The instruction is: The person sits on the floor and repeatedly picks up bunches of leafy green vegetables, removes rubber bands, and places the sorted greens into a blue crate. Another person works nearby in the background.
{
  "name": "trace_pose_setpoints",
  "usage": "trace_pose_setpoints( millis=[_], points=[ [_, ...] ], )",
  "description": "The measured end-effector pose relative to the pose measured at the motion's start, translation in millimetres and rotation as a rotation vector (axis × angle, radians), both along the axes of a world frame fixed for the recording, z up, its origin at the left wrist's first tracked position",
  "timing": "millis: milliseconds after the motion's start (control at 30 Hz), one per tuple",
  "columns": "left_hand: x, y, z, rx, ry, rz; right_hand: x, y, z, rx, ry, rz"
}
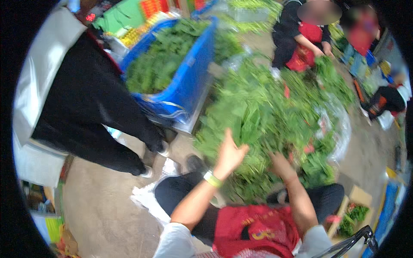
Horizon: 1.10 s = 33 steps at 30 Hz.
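Observation:
A large heap of leafy green vegetables (258,103) lies on the floor in front of my crossed legs. My left hand (232,155), with a yellow-green band at its wrist, is over the near left edge of the heap. Its thumb stands apart from the fingers, and nothing shows between them. Lower and to the right, my right hand (282,167) reaches into the near side of the heap. Motion blurs it, and leaves partly hide its fingers, so I cannot tell whether it holds any. A red apron (258,225) covers my lap.
A blue crate (189,73) full of greens stands at the left, beside a standing person in black trousers (86,107). Clear plastic sheeting (342,129) edges the heap's right. Beyond, a person in a red apron (307,43) handles greens. A cardboard box (359,197) is at the lower right.

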State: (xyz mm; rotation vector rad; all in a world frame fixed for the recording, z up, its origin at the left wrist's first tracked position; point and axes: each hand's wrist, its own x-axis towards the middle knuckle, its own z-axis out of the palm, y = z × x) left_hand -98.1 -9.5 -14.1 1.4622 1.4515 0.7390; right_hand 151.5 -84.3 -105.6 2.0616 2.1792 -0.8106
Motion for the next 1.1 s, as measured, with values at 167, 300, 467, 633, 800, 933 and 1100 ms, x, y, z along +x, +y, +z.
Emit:
trace_pose_setpoints(
  millis=[167, 300, 467, 633, 800, 933, 1100],
  points=[
    [-16.0, 46.9, 23.3, 0.058, -0.504, -0.164, 0.2, -55.1, -74.6, 0.153, 0.182, -0.170],
    [-51.8, 98.1, 116.4, 0.555, -0.073, -0.085, 24.1, -98.0, -99.5, 0.100, 0.250, -0.185],
    [-88.0, 213.4, 167.2, 0.289, -0.739, 0.049, 45.7, -105.7, -105.8, 0.075, 0.193, -0.328],
    [-181.0, 353.4, 153.9, 0.539, -1.237, 0.471, 48.1, -96.4, -101.8, -0.009, 0.213, -0.331],
    [-135.2, 330.5, 54.4, 0.237, -1.135, 0.376, 55.6, -102.2, -101.9, -0.121, 0.173, -0.330],
    [-6.2, 199.7, 45.2, 0.107, -0.914, -0.030, 62.2, -126.1, -142.3, -0.125, 0.247, -0.321],
    [103.8, 71.2, 10.3, -0.150, -0.680, -0.471, 54.7, -115.2, -111.5, -0.313, 0.124, -0.368]
  ],
)
